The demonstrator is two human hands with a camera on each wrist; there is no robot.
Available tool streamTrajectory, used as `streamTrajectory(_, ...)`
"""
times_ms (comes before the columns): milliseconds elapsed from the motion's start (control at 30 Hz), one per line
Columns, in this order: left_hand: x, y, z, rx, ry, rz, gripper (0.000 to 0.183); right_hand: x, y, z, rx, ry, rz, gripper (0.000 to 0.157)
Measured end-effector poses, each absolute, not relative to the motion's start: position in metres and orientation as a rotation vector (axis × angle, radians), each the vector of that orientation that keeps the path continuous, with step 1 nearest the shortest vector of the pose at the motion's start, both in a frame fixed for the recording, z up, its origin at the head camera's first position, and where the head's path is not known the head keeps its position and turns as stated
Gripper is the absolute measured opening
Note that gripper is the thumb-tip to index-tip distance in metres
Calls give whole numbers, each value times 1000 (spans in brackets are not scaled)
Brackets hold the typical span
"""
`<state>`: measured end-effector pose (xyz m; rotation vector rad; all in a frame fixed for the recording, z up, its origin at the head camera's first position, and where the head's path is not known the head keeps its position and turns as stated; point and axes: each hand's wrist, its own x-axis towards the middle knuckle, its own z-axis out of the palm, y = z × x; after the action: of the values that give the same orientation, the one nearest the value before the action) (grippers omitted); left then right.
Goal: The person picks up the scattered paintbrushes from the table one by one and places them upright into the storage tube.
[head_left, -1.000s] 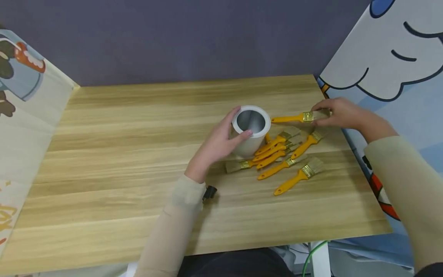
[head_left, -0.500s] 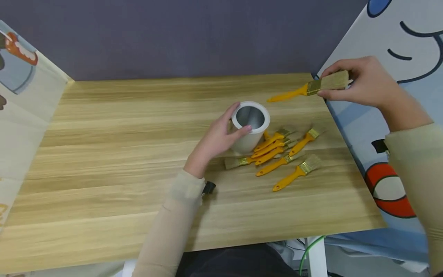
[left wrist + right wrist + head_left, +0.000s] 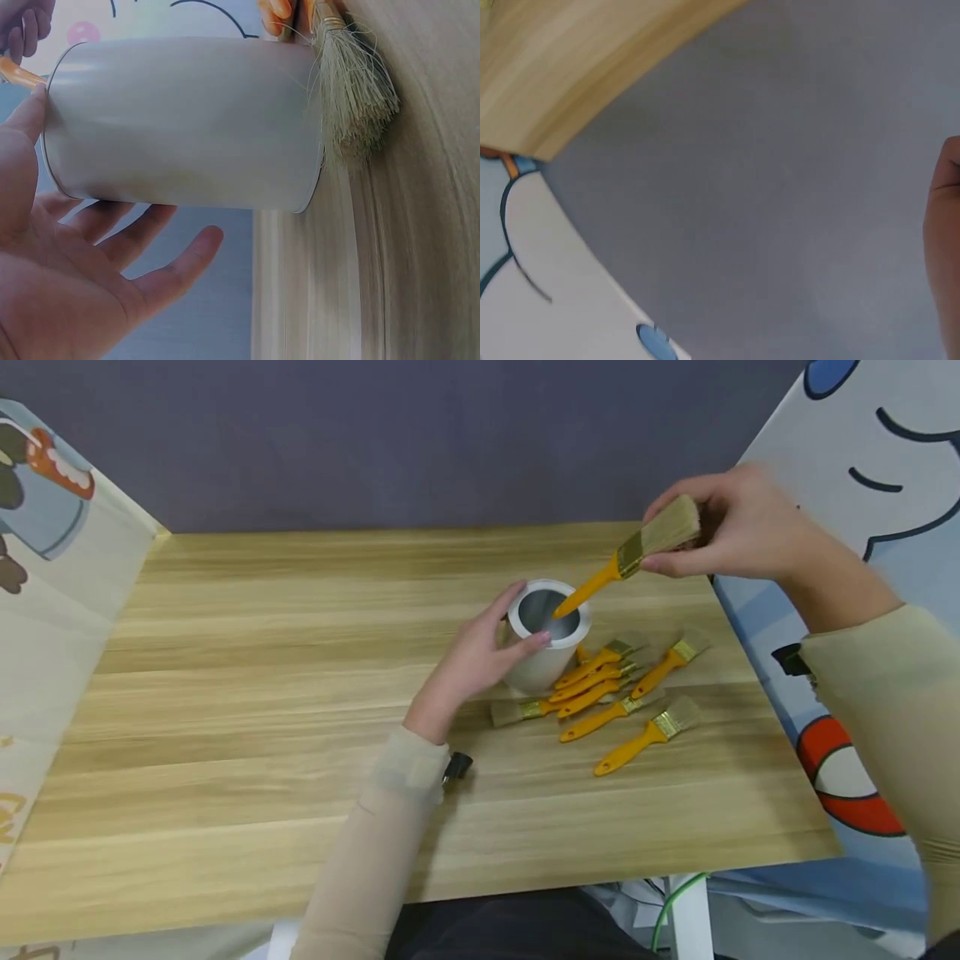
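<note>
A white can (image 3: 534,673) with a wide rim and a grey inside stands upright on the table. My left hand (image 3: 480,662) holds it by the upper part, thumb on the rim, fingers along the far side. In the left wrist view that hand (image 3: 82,277) has its fingertips against the can's wall (image 3: 180,124). Above the can to the right, my right hand (image 3: 757,535) pinches a paintbrush (image 3: 628,557) near its bristles. Its yellow handle slants down, the tip over the can's opening. In the right wrist view only part of the right hand (image 3: 945,240) shows.
Several yellow-handled paintbrushes (image 3: 592,725) lie in a loose heap beside the can on its right. One paintbrush (image 3: 647,739) lies apart, nearer the front. The wooden table (image 3: 262,718) meets a dark wall (image 3: 420,443) behind and a cartoon-printed panel (image 3: 832,518) on the right.
My right hand has lifted the paintbrush off the table, then moved left and tilted its handle down over the can. My left hand has stayed on the can.
</note>
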<state>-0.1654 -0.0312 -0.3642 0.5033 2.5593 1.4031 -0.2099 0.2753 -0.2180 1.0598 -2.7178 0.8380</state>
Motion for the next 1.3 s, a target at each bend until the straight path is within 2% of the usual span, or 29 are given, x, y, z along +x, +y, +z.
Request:
streamTrajectory(133, -165, -30, -366, 501, 2538, 1406, 91, -213, 258, -231, 1123, -2728, 964, 36)
streamTrajectory(333, -163, -33, -365, 450, 2507, 1455, 91, -221, 228, -247, 1200, -2792, 1008, 19)
streamTrajectory(567, -164, -36, -366, 417, 2437, 1577, 93, -226, 194, -263, 1317, -2881, 661, 49)
streamTrajectory(833, -168, -42, -360, 396, 2431, 1567, 93, -232, 167, -269, 1226, -2974, 394, 44)
streamTrajectory(1067, -169, -45, -357, 367, 2406, 1559, 99, -234, 157, -277, 1077, -3056, 348, 49)
streamTrajectory(1300, -169, -47, -358, 407, 2396, 1607, 93, -232, 164, -270, 1001, -3164, 380, 53)
